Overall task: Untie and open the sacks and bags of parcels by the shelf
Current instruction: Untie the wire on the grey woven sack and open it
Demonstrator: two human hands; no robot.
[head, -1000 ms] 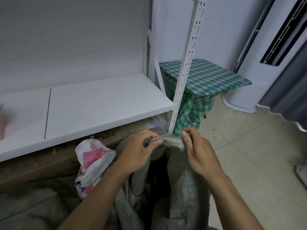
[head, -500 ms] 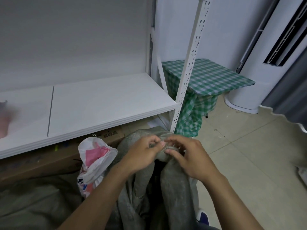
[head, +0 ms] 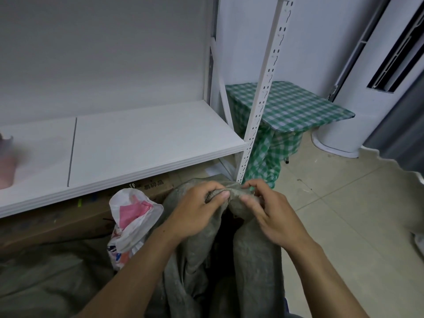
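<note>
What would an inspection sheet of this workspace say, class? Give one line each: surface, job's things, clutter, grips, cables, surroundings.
surface: pale tiled floor; white shelf board above.
job's things: grey sack by the shelf post, neck bunched; white plastic bag left of it.
clutter: cardboard box under the shelf board; blurred pink thing at its left end.
grips: left hand and right hand both pinch the grey sack's neck.
cables: nothing seen.
surroundings: green checked table, white standing unit.
</note>
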